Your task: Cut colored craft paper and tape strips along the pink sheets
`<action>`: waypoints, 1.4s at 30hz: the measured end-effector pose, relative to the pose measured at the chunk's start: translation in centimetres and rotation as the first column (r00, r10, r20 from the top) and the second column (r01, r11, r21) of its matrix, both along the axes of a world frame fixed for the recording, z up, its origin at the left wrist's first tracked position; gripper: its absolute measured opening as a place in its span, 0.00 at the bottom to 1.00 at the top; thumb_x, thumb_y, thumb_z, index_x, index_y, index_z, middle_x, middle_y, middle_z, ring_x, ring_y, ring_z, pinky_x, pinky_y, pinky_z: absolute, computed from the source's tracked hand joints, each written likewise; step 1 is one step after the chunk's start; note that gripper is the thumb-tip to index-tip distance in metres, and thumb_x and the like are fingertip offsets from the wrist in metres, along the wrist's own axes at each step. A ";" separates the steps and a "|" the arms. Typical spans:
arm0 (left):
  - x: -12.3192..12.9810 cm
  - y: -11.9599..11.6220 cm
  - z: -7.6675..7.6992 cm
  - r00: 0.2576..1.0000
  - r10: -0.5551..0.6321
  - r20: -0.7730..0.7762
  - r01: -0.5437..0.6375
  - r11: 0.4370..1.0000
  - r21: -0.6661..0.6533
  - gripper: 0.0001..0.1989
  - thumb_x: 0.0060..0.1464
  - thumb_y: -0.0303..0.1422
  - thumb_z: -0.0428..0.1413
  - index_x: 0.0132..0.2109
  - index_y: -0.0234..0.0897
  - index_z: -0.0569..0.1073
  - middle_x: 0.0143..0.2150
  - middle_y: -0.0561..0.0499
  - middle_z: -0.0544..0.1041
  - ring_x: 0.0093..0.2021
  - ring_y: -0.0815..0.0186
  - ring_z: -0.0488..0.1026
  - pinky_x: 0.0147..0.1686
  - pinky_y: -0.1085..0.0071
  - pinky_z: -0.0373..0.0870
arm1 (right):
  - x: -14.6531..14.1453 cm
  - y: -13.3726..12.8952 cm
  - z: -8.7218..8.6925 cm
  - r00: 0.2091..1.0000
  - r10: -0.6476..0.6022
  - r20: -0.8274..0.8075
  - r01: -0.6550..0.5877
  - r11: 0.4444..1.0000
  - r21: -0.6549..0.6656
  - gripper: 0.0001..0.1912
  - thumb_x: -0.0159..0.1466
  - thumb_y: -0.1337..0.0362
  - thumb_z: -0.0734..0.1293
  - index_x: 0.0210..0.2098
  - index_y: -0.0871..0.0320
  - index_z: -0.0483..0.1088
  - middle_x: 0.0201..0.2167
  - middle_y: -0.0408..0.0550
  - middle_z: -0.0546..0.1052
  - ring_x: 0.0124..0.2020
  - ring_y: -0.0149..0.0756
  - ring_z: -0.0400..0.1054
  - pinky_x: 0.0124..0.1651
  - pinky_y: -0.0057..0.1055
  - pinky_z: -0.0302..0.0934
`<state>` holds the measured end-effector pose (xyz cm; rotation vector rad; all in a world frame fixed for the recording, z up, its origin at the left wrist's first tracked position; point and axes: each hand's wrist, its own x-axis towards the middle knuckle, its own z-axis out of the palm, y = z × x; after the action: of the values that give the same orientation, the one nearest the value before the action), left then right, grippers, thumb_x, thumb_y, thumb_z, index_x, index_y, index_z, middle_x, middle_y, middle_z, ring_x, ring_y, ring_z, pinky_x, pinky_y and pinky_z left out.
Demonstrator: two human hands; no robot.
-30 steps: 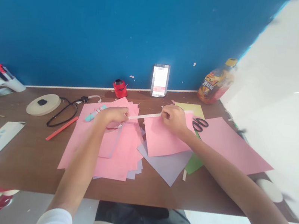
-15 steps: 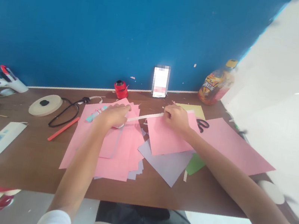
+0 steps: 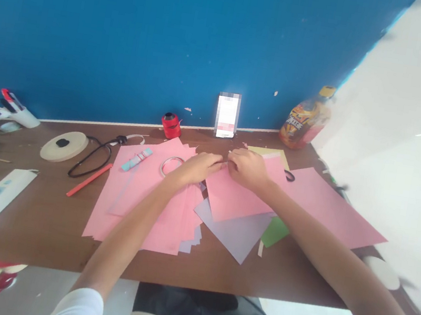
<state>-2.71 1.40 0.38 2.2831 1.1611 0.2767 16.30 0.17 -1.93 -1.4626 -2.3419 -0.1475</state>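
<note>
Paper strip (image 3: 224,164) being pinched by left hand (image 3: 197,168) and right hand (image 3: 246,169), fingers clamped together on it; pink paper stack (image 3: 170,231) being left beneath, within reach.

A deep blue painted wall (image 3: 134,33) fills the top of the frame, above a brown wooden worktop (image 3: 41,216). Flat pink paper sheets (image 3: 330,208) spread across the centre, over a pale lavender paper sheet (image 3: 230,232) and a green paper piece (image 3: 274,232). Left of centre lies a slim coral plastic stick (image 3: 89,180) (more orange than red).
</note>
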 end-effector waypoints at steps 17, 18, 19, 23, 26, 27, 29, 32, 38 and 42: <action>0.0 0.6 -1.5 1.000 0.027 -0.009 -0.027 0.998 0.065 0.16 0.61 0.36 0.48 0.25 0.38 0.64 0.28 0.50 0.70 0.30 0.65 0.66 0.29 0.67 0.53 | 0.5 -0.2 1.4 0.994 0.091 -0.067 -0.108 0.938 -0.331 0.16 0.64 0.70 0.58 0.37 0.56 0.77 0.33 0.48 0.80 0.34 0.38 0.70 0.36 0.32 0.53; -0.1 0.7 -1.6 1.000 0.020 -0.023 -0.019 0.999 0.047 0.16 0.61 0.37 0.48 0.26 0.38 0.64 0.27 0.50 0.70 0.29 0.65 0.66 0.29 0.67 0.53 | 0.6 -0.3 1.5 0.990 0.124 -0.074 -0.142 0.928 -0.343 0.16 0.64 0.71 0.58 0.36 0.57 0.77 0.33 0.48 0.80 0.34 0.37 0.70 0.36 0.31 0.53; -0.4 0.8 -1.6 0.999 0.009 -0.038 -0.008 1.000 0.014 0.16 0.61 0.38 0.49 0.26 0.38 0.64 0.27 0.51 0.70 0.28 0.65 0.66 0.29 0.67 0.54 | 0.7 -0.3 1.6 0.987 0.143 -0.071 -0.159 0.924 -0.349 0.15 0.64 0.71 0.58 0.35 0.57 0.77 0.33 0.48 0.80 0.34 0.37 0.70 0.36 0.31 0.54; -1.9 1.5 -1.6 1.000 -0.009 -0.014 0.006 0.983 -0.186 0.13 0.62 0.41 0.48 0.33 0.39 0.68 0.33 0.50 0.77 0.32 0.64 0.73 0.34 0.68 0.64 | 1.4 0.2 1.3 0.993 0.117 -0.005 -0.112 0.937 -0.331 0.16 0.63 0.74 0.58 0.36 0.57 0.77 0.36 0.50 0.81 0.38 0.39 0.71 0.40 0.33 0.55; -2.8 2.0 -1.6 0.997 0.004 0.080 0.020 0.954 -0.298 0.14 0.63 0.41 0.48 0.34 0.38 0.69 0.35 0.49 0.80 0.36 0.65 0.76 0.38 0.69 0.69 | 1.9 0.7 0.9 0.990 0.134 -0.041 -0.139 0.929 -0.343 0.17 0.65 0.73 0.57 0.38 0.56 0.77 0.39 0.48 0.81 0.40 0.40 0.71 0.46 0.35 0.57; -2.9 2.2 -1.6 0.994 0.005 0.108 0.030 0.947 -0.320 0.14 0.62 0.42 0.48 0.34 0.38 0.69 0.34 0.48 0.80 0.35 0.65 0.77 0.38 0.69 0.69 | 2.0 0.8 0.7 0.989 0.140 -0.054 -0.150 0.926 -0.346 0.18 0.66 0.72 0.56 0.40 0.55 0.77 0.40 0.48 0.81 0.41 0.40 0.71 0.47 0.36 0.58; -2.9 2.3 -1.7 0.989 0.002 0.145 0.049 0.937 -0.346 0.14 0.62 0.42 0.49 0.33 0.37 0.68 0.33 0.48 0.79 0.34 0.65 0.76 0.37 0.69 0.70 | 2.1 0.8 0.4 0.991 0.122 -0.061 -0.135 0.934 -0.331 0.18 0.67 0.70 0.57 0.47 0.53 0.75 0.42 0.48 0.81 0.42 0.41 0.72 0.48 0.37 0.58; -2.3 2.0 -1.7 0.985 -0.022 0.170 0.081 0.936 -0.342 0.15 0.62 0.42 0.49 0.32 0.37 0.68 0.31 0.49 0.78 0.30 0.67 0.74 0.33 0.70 0.68 | 2.0 0.7 -0.1 0.991 0.121 -0.061 -0.134 0.946 -0.295 0.16 0.69 0.64 0.59 0.53 0.54 0.72 0.45 0.51 0.80 0.44 0.43 0.72 0.47 0.38 0.59; -2.3 1.3 -0.8 0.986 -0.021 0.167 0.075 0.943 -0.324 0.15 0.62 0.43 0.50 0.34 0.37 0.69 0.33 0.49 0.77 0.30 0.69 0.71 0.34 0.70 0.67 | 1.4 0.6 0.0 0.963 0.209 -0.170 -0.251 0.925 -0.284 0.12 0.69 0.63 0.59 0.36 0.59 0.72 0.38 0.53 0.78 0.39 0.40 0.70 0.40 0.33 0.56; -3.4 1.9 -1.0 0.977 0.014 0.213 0.080 0.902 -0.424 0.16 0.61 0.42 0.51 0.50 0.38 0.70 0.37 0.49 0.79 0.36 0.66 0.75 0.40 0.68 0.69 | 1.6 0.8 0.3 0.967 0.166 -0.192 -0.227 0.902 -0.367 0.12 0.69 0.63 0.59 0.35 0.57 0.73 0.33 0.48 0.78 0.34 0.38 0.69 0.36 0.32 0.53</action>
<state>-6.08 3.28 -0.60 1.8331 0.9610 0.2167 17.87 1.01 -1.66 -1.3269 -2.4622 0.4947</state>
